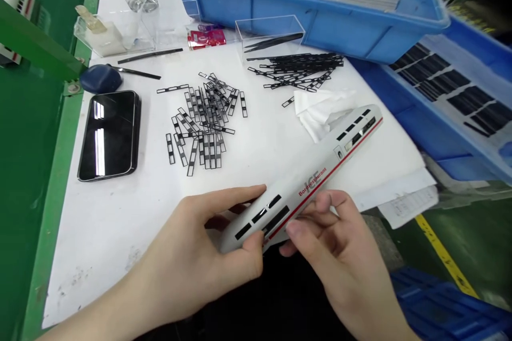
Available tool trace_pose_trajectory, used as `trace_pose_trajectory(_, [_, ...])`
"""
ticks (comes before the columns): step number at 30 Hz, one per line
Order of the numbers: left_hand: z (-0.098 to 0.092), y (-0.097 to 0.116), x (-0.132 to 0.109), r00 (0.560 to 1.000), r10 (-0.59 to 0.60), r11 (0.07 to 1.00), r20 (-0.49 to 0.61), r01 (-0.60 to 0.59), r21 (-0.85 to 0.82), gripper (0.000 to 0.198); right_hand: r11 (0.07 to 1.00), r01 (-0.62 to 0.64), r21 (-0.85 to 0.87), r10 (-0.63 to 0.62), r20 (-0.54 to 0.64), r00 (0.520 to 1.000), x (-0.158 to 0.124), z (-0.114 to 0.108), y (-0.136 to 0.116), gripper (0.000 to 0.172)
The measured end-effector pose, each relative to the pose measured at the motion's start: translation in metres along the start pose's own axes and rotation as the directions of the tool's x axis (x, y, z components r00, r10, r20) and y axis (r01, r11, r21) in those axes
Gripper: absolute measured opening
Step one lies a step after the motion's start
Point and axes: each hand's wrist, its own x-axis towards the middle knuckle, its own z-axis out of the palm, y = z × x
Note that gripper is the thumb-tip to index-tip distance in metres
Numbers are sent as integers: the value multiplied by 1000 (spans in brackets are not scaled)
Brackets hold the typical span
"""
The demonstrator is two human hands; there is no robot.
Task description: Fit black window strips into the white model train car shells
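Both hands grip a white model train shell (pixel 308 184) at its near end, held slanting above the white work sheet (pixel 120 224). The left hand (pixel 200 256) pinches it between thumb and fingers; the right hand (pixel 340 256) closes on its lower edge. Black window strips (pixel 204 117) lie scattered beyond

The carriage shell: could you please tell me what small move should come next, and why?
Probably free the right hand to pick one strip from the pile of black window strips. It and the left hand both grip the carriage shell at its near end, holding no strip, and some far-end openings look unfilled.
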Motion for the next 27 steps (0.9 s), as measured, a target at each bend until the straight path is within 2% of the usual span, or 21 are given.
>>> trace_pose_trajectory(3, [5,0,-2,1000,-17,999,-9,16,-51,47,983,1,185,2,-15,1000,2,10,-4,37])
trace_pose_trajectory(6, [10,-1,-4,999,-4,997,-32,2,-82,57,969,-12,247,10,10,1000,5,14,-11,48])
trace_pose_trajectory(8, [12,-1,-3,999,12,996,-39,-16,-92,61,974,-16,227,4,56,998,7,12,-14,50])
trace_pose_trajectory(12, [13,-2,1,997,57,987,44,-50,-152,54,989,-2,146,-19,147,989,10,4,-18,27])
trace_pose_trajectory(17, [16,-5,2,989,115,952,91,-83,-295,52,992,22,127,-46,192,980,14,2,-21,35])
trace_pose_trajectory(23, [26,-7,1,995,100,943,16,-90,-319,53,992,40,122,-63,196,978,24,1,-23,33])
trace_pose_trajectory(27, [22,-14,0,988,140,940,59,-114,-320,57,990,-3,142,-38,287,957,34,-4,-25,28])
